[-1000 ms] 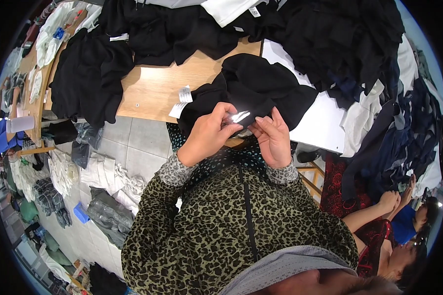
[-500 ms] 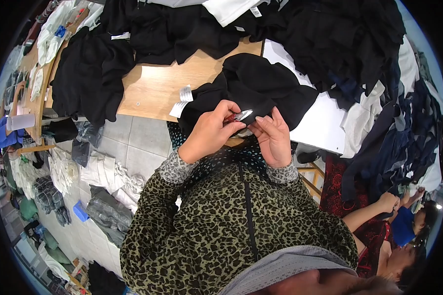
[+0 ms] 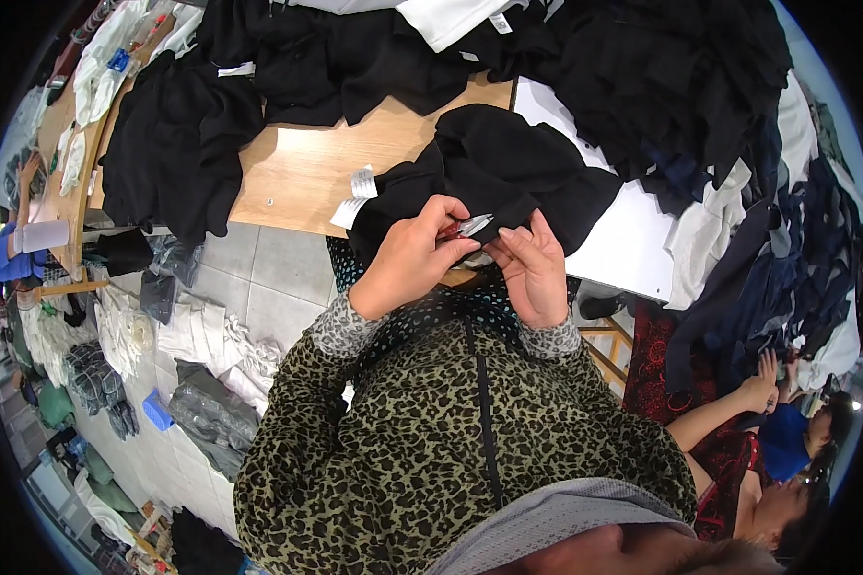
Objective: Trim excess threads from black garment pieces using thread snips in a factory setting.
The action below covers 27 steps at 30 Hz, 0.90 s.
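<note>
My left hand (image 3: 410, 254) is closed round small thread snips (image 3: 472, 225) with a red handle. Their silver blades point right, over the edge of a black garment (image 3: 527, 158). My right hand (image 3: 530, 266) pinches that garment's near edge between thumb and fingers, just right of the blade tips. The cloth lies bunched on the table at its near side. White labels (image 3: 357, 196) stick out from its left end. What the blades touch is too small to make out.
Wooden table (image 3: 307, 177) joins a white board (image 3: 623, 244). Black garments (image 3: 177, 144) lie at left, and a large dark heap (image 3: 671, 77) at back right. Co-workers sit at lower right, one with a hand (image 3: 759, 383) raised. Bagged clothes (image 3: 211, 412) lie on the tiled floor.
My hands and the black garment stay almost where they were. At right, a co-worker's fingers have straightened; at far left, another person's arm has shifted.
</note>
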Tool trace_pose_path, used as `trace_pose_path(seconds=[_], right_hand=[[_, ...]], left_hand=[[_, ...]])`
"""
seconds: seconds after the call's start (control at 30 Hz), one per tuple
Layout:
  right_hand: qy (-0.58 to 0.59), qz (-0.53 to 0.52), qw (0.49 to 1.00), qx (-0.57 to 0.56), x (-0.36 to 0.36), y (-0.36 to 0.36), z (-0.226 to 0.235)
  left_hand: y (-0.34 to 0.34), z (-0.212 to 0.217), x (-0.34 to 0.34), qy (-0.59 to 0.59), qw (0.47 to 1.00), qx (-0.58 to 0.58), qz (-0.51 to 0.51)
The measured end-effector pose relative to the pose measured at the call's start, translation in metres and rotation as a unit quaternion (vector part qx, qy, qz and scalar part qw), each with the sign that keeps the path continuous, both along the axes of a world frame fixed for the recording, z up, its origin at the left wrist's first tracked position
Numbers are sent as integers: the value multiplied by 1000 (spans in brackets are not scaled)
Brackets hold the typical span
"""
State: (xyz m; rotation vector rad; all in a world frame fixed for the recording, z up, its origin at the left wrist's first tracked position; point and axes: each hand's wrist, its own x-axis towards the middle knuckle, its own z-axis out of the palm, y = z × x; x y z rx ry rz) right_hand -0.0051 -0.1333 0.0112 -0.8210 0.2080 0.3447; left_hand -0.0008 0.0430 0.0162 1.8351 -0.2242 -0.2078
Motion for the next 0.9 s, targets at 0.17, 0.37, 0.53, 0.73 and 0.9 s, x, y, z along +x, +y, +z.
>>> trace_pose_path(seconds=[0.17, 0.37, 0.53, 0.73, 0.9], right_hand=[[5, -1, 1000, -6, -1, -1, -1], [6, -4, 1000, -4, -1, 0, -1], [10, 3, 1000, -15, 0, 1, 4], [3, 2, 1000, -11, -2, 0, 1], [8, 1, 1000, -14, -2, 0, -1]], left_hand=[[-1, 1, -1, -6, 1000, 3, 1], [-1, 0, -1, -14, 1000, 17, 2], [-1, -2, -1, -11, 1000, 22, 3], [0, -1, -3, -23, 999, 25, 10], [3, 2, -2, -2, 999, 17, 41]])
